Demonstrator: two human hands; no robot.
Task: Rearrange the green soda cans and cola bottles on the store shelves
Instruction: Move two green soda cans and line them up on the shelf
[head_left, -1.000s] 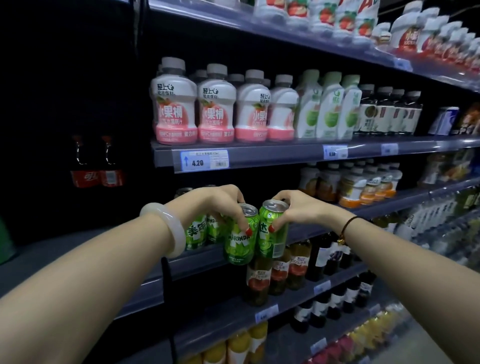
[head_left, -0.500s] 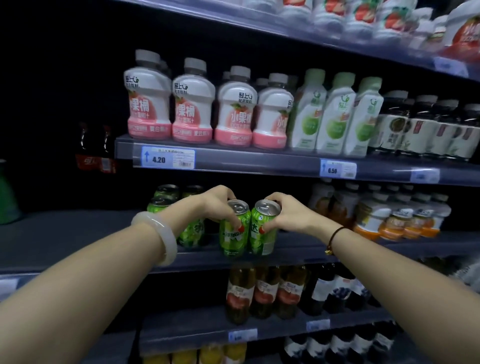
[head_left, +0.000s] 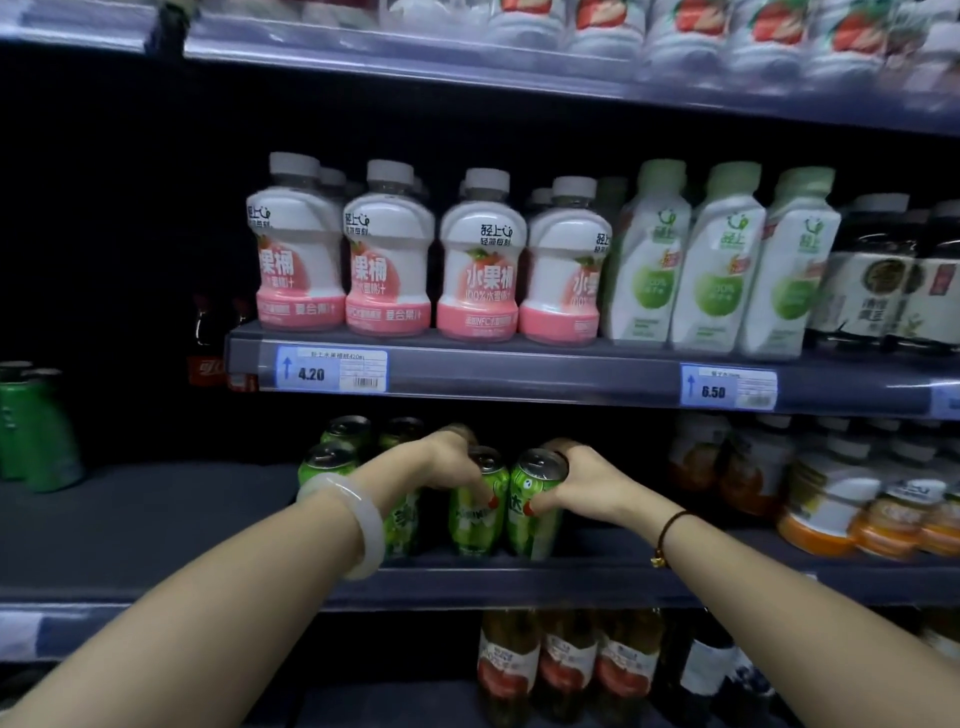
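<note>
Two green soda cans stand side by side on the middle shelf (head_left: 156, 530). My left hand (head_left: 441, 462) grips the left can (head_left: 475, 519) from above. The right can (head_left: 532, 514) is held by my right hand (head_left: 576, 483), fingers curled round its top and thumb on its side. Both cans rest on or sit just above the shelf near its front edge. More green cans (head_left: 332, 457) stand behind and left of them. Two cola bottles (head_left: 208, 343) with red labels stand in the dark at the left, half hidden by the upper shelf.
Pink and white juice bottles (head_left: 384, 260) and green and white bottles (head_left: 722, 270) fill the shelf above. Orange-labelled jars (head_left: 831, 499) stand to the right of the cans. Dark green cans (head_left: 36, 431) sit far left. Brown bottles (head_left: 566, 670) fill the shelf below.
Both hands have carried the two green cans from in front of the shelf edge up and onto the middle shelf. The camera has moved closer and turned to face the shelves.
</note>
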